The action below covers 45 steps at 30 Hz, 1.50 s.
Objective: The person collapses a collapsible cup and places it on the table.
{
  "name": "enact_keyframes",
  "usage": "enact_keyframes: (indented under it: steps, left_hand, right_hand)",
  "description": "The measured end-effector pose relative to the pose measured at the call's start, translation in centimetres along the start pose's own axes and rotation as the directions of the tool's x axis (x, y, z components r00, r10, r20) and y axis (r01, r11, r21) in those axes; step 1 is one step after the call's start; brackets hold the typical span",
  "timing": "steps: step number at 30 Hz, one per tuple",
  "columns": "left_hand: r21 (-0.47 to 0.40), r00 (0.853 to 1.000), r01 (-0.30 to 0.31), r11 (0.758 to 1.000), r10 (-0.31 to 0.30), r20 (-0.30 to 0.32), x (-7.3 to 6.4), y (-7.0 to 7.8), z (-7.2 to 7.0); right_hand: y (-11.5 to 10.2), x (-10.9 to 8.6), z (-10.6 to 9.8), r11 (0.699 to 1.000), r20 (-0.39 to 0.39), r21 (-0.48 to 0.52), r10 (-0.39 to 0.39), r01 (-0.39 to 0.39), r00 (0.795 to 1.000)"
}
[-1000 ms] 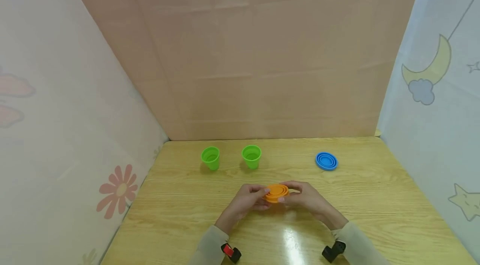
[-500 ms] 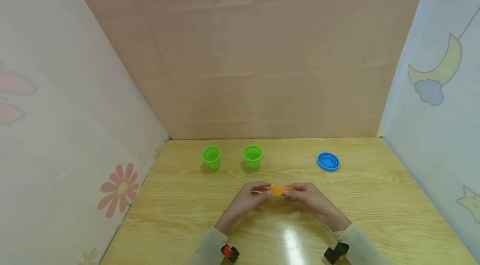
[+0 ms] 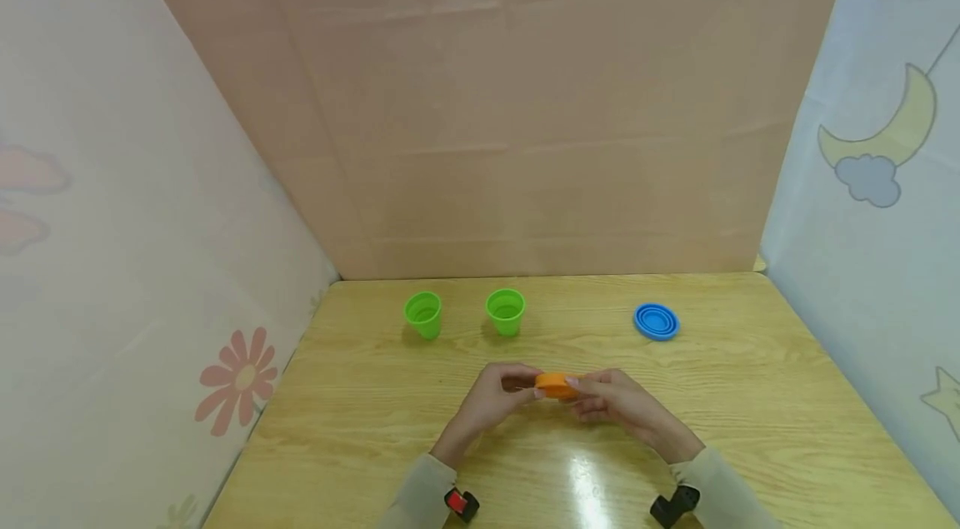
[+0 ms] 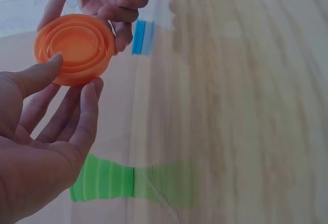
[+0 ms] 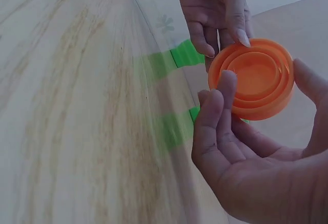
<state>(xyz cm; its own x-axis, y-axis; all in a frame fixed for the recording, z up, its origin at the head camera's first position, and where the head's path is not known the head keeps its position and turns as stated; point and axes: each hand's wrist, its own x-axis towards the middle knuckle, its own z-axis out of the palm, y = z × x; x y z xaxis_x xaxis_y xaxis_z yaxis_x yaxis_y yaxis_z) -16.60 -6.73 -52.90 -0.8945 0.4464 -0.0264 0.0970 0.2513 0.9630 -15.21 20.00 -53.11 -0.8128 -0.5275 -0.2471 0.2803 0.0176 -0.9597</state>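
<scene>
An orange collapsible cup, folded flat, is held between both hands over the near middle of the table. My left hand pinches its left edge, the thumb against the ringed face in the left wrist view. On the opposite edge, my right hand grips it between thumb and fingers. The head view shows the cup nearly edge-on, while its stepped rings face the right wrist camera. Beyond the hands stand two green cups, one at the left and one nearer the middle, both unfolded and upright.
A blue collapsible cup lies folded flat at the back right of the wooden table. A brown paper-like panel rises along the back edge. Light patterned walls flank the table on both sides.
The orange cup's ringed face has tilted away from the head view, leaving the cup nearly edge-on. Both hands keep hold, with the right fingers shifted slightly lower. The green and blue cups stay put.
</scene>
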Motion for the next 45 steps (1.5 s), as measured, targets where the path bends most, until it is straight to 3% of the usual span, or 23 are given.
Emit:
enact_keyframes:
  steps: [5, 13, 20, 28, 39, 45]
  left_hand:
    - [0.003, 1.000, 0.004, 1.000, -0.004, -0.010, 0.1, 0.0, 0.0]
    - [-0.001, 0.999, 0.045, 0.999, -0.045, 0.013, 0.2, -0.1, -0.2]
    - [-0.078, 0.996, 0.081, 0.994, -0.078, 0.030, 0.4, -0.4, -0.3]
    - [-0.230, 0.990, 0.134, 0.964, -0.119, 0.078, 0.6, -0.5, -0.3]
    - [-0.253, 0.976, 0.214, 0.944, -0.197, 0.088, 1.1, -0.7, 0.1]
    - [-0.335, 0.961, 0.274, 0.901, -0.246, 0.125, 1.4, -0.7, 0.3]
  right_hand:
    - [0.1, -0.1, -0.2, 1.000, 0.027, -0.018, 0.010, -0.010, 1.000]
    - [0.0, -0.3, -0.6, 0.994, -0.036, -0.106, -0.042, 0.038, 0.998]
    - [-0.1, -0.6, -0.7, 0.996, -0.067, -0.037, -0.082, 0.080, 0.994]
    - [0.4, -0.4, -0.9, 0.991, -0.043, 0.058, -0.116, 0.118, 0.992]
    - [0.3, -0.8, -1.0, 0.991, -0.039, 0.082, -0.104, 0.107, 0.994]
    - [0.4, -1.1, -1.1, 0.988, -0.046, 0.125, -0.084, 0.089, 0.995]
